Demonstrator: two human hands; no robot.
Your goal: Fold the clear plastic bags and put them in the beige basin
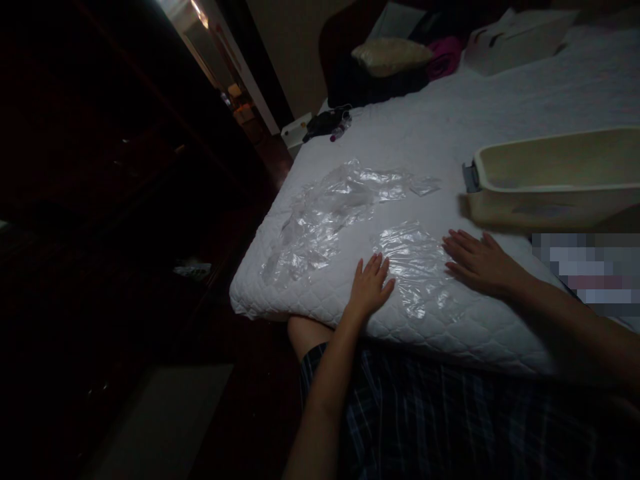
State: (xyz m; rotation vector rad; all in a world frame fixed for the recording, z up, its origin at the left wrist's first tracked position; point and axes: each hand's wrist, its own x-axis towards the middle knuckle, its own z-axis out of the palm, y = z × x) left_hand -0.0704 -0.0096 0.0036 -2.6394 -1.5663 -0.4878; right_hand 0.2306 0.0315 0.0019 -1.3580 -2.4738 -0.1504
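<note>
A clear plastic bag (413, 267) lies spread on the white quilted mattress (440, 347), between my two hands. My left hand (370, 283) rests flat at its left edge, fingers stretched out. On the other side, my right hand (477, 263) is open, palm down, with its fingertips at or close to the bag's right edge. Neither hand grips anything. Beyond my left hand, more crumpled clear plastic (330, 213) covers the left part of the bed.
A cream plastic bin (545, 200) with a grey latch stands to the right. At the far side are a white box (520, 43), a beige pillow-like bundle (393, 55) and a magenta roll (445, 57). A dark item (325, 123) lies by the far left edge.
</note>
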